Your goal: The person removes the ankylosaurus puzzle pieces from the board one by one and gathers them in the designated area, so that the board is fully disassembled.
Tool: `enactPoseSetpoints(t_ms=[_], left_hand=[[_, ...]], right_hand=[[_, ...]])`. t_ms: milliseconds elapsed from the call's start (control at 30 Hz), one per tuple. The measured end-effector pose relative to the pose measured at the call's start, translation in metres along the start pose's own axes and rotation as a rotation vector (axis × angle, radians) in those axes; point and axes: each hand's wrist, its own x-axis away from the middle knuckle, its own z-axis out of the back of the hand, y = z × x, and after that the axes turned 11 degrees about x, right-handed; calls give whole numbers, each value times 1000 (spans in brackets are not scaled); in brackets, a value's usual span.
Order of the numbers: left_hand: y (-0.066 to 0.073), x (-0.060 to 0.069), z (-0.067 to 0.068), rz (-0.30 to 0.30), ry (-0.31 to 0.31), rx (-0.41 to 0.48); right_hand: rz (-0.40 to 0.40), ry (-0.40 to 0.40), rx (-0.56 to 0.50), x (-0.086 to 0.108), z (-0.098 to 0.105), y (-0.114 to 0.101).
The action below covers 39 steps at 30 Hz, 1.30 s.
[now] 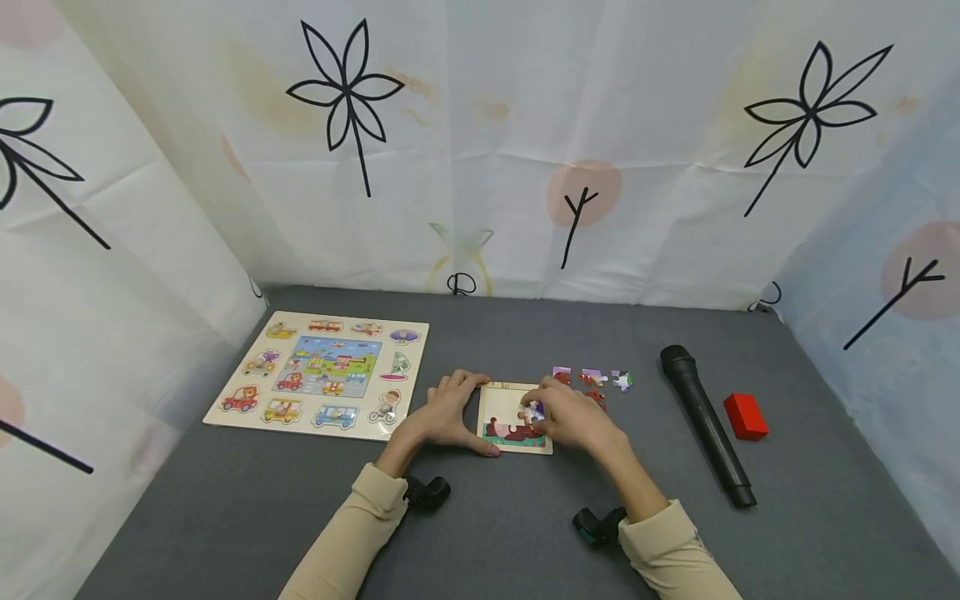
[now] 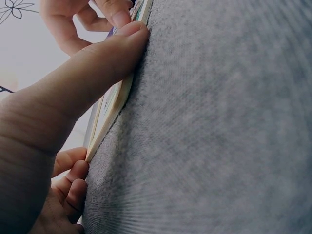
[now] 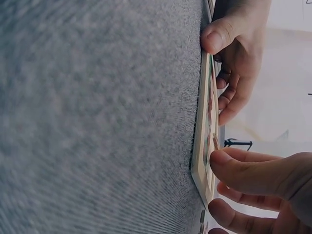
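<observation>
At the far left corner of the grey fabric-covered worktop (image 1: 487, 525) lies a pale flat board with coloured vehicle pictures (image 1: 416, 350). Near the middle, your left hand (image 1: 450, 417) grasps the small pale wooden puzzle tray (image 1: 498, 400) by its left side, between thumb and fingers. Your right hand (image 1: 577, 417) pinches a purple-and-white jigsaw piece (image 1: 536, 412); it should be light, stiff and thin, best taken by its edges. Loose coloured jigsaw pieces (image 1: 592, 377), a black microphone (image 1: 708, 425) and a red block (image 1: 746, 417) follow towards the right edge. You can read no writing.
</observation>
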Motion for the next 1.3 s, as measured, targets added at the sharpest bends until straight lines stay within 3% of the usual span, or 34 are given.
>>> enactPoseSetpoints(t_ms=[300,633,1033,1300], left_hand=[[2,0,1,3,-6,4],[2,1,2,-4,-4,7],[2,2,2,-9,5,7],[1,1,1,-9,-3,3]], right_hand=[[32,14,-23,5,4,4],[4,0,0,6,7,11],[30,46,55,12,15,31],[-38,32,61,25,24,52]])
